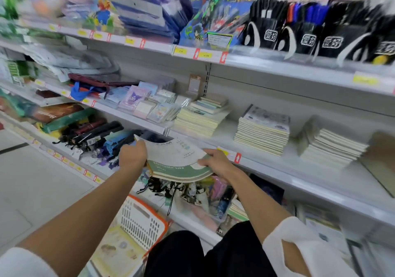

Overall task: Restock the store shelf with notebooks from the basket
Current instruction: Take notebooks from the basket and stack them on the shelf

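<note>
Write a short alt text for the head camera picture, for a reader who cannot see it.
The left hand and the right hand hold a bundle of notebooks before a store shelf where notebook stacks already lie. A white basket with an orange rim stands below, near the person's knees.

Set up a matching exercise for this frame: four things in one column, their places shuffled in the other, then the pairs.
1 basket
2 green notebooks
3 black pen boxes
4 folded umbrellas

A on the top shelf, right
B held between left hand and right hand
C low down, beside the person's legs
D on the lower shelf, left

Pairs: 1-C, 2-B, 3-A, 4-D
</note>
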